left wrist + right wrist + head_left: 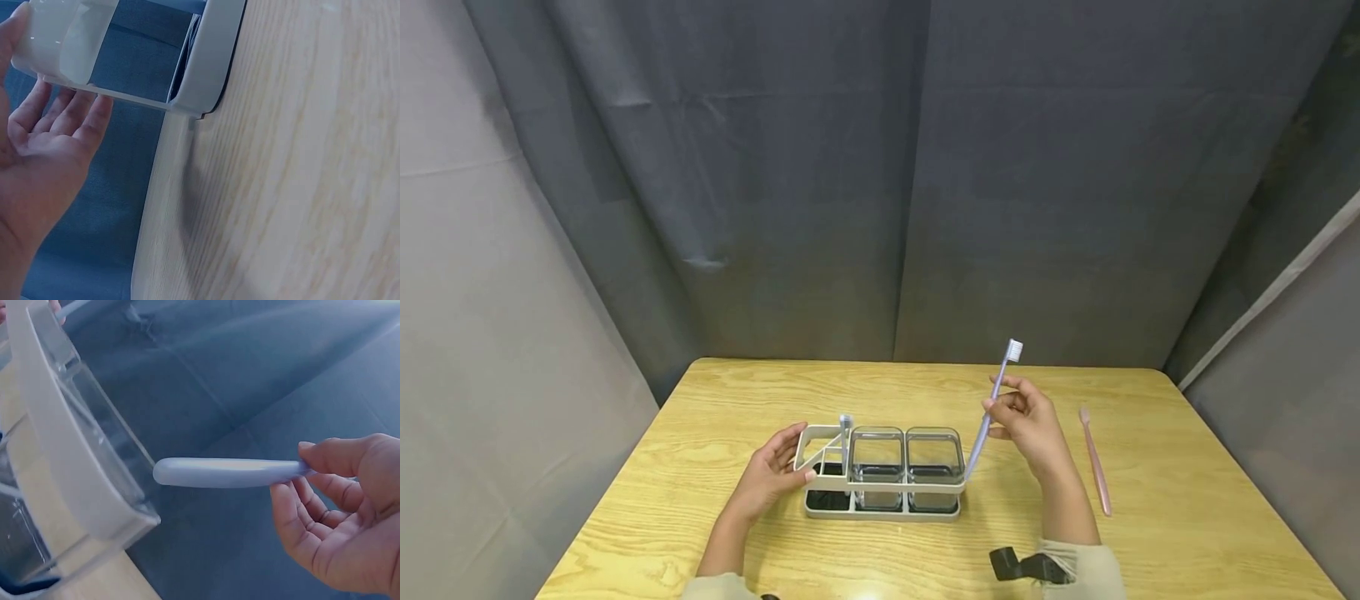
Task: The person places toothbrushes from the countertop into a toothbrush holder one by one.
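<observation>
A beige toothbrush holder [887, 482] stands mid-table with two clear square cups [877, 457] in it and a pale blue toothbrush [846, 440] upright in its left section. My left hand [775, 471] holds the holder's left end, thumb on the near side and fingers on the far side; the left wrist view shows the fingers [69, 115] lying along the holder's [212, 56] end. My right hand [1011, 417] pinches a lilac toothbrush [996, 390] mid-handle, bristles up, handle tip beside the holder's right end. In the right wrist view the handle [219, 472] hovers beside the holder's rim [56, 450].
A pink toothbrush [1095, 462] lies flat on the wooden table [1187, 500], to the right of my right hand. Grey curtains close off the back and both sides. A black strap [1026, 567] sits on my right wrist.
</observation>
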Demonstrator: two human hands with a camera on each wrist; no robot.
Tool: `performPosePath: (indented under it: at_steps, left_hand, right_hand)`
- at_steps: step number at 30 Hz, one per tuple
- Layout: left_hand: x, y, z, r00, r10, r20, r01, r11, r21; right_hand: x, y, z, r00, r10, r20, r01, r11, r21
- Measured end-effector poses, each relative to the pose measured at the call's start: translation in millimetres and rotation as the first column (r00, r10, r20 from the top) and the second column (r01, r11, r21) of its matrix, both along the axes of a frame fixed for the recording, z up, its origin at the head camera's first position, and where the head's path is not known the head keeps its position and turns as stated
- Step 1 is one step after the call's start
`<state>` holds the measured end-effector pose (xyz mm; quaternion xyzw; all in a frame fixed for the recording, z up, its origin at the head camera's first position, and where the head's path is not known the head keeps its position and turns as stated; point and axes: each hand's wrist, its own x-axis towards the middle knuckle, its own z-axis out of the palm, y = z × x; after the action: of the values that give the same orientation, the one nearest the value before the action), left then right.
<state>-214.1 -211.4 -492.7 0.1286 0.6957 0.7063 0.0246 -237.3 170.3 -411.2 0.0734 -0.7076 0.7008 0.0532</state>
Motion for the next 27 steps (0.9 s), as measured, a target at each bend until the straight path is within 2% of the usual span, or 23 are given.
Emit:
performPosePath:
  at_steps: [14, 27]
  left_hand:
    - [0.2, 0.5, -0.4, 1.0, 0.004, 0.025, -0.004, 1.0, 0.009]
    - [0.5, 1.2, -0.2, 1.0, 0.002, 0.0, -0.002, 1.0, 0.005]
  right_hand:
    - [14.9, -12.4, 23.5, 0.989, 0.006, -0.148, -0.02, 0.995, -0.095]
    - [23.8, -29.1, 33.2, 0.981, -0.005, -0.194, -0.035, 0.979, -0.202]
